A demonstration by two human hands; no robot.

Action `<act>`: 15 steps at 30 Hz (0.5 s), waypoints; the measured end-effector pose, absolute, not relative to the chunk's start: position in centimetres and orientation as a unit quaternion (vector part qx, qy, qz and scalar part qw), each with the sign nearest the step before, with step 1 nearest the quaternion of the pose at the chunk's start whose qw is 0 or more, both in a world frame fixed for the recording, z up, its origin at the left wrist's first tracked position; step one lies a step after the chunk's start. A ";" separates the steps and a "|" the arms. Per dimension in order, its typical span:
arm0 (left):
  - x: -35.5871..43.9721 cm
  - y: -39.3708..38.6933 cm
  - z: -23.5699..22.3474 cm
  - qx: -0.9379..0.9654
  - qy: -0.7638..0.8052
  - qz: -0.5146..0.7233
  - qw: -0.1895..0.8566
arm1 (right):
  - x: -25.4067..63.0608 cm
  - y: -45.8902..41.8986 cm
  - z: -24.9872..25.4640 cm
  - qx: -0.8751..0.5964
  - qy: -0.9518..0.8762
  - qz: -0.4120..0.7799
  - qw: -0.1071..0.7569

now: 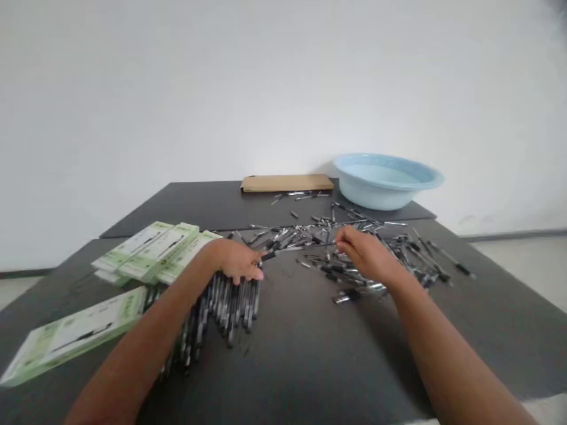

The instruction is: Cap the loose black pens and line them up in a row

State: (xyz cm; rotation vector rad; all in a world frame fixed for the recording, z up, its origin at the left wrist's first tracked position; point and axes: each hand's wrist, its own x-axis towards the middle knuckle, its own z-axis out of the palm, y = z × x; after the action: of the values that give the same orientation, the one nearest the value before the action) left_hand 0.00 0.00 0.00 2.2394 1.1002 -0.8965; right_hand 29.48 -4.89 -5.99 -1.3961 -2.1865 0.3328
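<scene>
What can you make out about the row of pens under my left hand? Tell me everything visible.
The row of pens is a dense group of slim, dark pens with shiny streaks, apparently plastic. They lie roughly parallel on the dark table, their near ends pointing toward the camera and forming an uneven edge. The left hand is over the far part and the forearm hides more, so the count is unclear. Green-and-white boxes lie to the left. Blur hides finer markings.

Head-worn, looking from close above the near side of the table (301, 354), facing forward and down across it to the wall (221, 88) beyond.
</scene>
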 end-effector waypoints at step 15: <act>0.0 0.2 -0.8 0.803 0.410 -0.320 0.292 | 29.7 -4.7 -6.3 -0.504 -0.821 0.102 0.247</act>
State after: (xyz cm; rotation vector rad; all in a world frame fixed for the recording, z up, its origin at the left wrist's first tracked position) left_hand 0.05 0.20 -0.80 2.1400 1.0920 -0.8533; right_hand 29.67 -4.72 -6.26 -1.3736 -2.2396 0.2787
